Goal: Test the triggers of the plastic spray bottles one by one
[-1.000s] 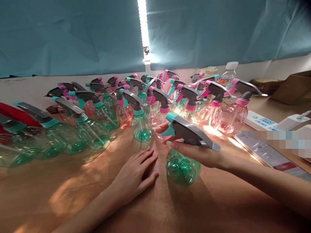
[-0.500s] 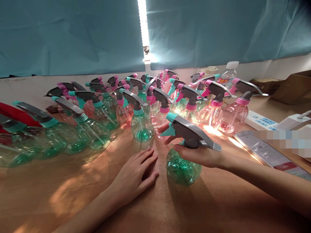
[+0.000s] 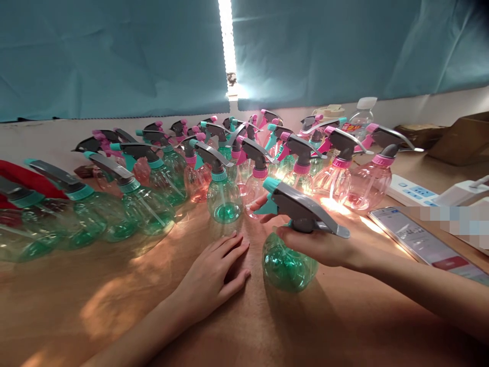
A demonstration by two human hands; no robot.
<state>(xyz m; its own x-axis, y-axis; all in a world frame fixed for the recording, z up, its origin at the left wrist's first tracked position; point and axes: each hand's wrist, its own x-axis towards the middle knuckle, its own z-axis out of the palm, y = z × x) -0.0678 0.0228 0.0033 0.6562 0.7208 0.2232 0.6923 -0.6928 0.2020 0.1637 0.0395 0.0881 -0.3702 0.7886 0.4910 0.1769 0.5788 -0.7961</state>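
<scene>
One spray bottle [image 3: 289,269] upright; right hand [image 3: 323,245] gripping its neck; left hand [image 3: 212,272] open on bench [image 3: 248,336]; step: likely holding; next calls for steadiness

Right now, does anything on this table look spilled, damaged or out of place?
Nothing plainly stands out: no visible spill or breakage. The green spray bottle in your right hand looks upright, as do the spray bottles beyond it. Rear ones are partly hidden.
</scene>
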